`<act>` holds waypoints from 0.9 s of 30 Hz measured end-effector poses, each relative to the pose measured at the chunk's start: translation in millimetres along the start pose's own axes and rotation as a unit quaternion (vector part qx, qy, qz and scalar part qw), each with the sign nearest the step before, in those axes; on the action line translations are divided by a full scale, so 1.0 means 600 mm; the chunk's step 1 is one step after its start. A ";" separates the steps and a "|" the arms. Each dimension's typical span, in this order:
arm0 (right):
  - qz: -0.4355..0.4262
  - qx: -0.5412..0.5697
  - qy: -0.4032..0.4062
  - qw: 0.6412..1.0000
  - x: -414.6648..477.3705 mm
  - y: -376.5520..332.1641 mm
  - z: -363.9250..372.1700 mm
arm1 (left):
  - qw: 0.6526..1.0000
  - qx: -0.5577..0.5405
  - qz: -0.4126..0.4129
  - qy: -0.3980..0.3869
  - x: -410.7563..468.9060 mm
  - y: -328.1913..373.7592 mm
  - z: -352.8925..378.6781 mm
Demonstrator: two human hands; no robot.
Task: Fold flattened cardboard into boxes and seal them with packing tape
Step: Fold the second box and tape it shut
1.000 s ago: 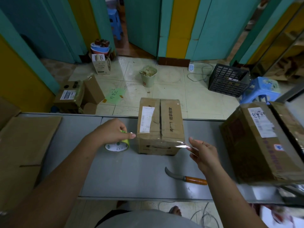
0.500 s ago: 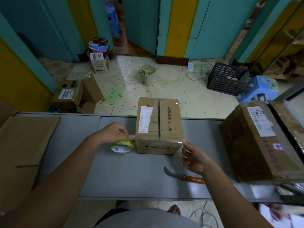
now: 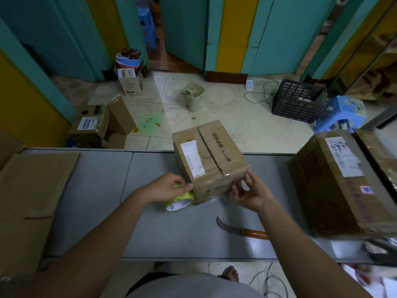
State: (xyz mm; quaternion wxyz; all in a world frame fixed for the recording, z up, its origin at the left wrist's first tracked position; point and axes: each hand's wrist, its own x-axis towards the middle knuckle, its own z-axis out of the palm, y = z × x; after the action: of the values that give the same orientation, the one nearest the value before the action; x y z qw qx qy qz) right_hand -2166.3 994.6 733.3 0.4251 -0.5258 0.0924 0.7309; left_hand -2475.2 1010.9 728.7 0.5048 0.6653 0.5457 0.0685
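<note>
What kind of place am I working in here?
Probably a small parcel-packing room: the grey worktable carries flattened cardboard, a small labelled box and a large labelled box, the left hand grips a tape roll beside the small one, and more boxes sit on the tiled floor.

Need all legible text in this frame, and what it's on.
"轻拿轻放": printed on the small box top, right of its seam; smaller print beside it blurred.
White label on the small box: too small to read.
Green paper on the floor: handwriting, illegible.
Shipping label on the large box: scrawl and barcode, unreadable.
Barcode label on the floor box: too small.
Core of the tape roll: blurred.
</note>
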 end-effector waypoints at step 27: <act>-0.322 -0.767 0.008 0.554 -0.009 0.085 -0.264 | 0.937 -0.334 0.001 0.099 -0.040 0.045 0.129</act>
State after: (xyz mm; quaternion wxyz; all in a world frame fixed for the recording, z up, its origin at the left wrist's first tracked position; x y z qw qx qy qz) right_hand -2093.5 868.0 653.6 0.0668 -0.6535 -0.6756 0.3346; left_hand -2417.6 948.4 722.6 0.6415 0.4488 0.5376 0.3130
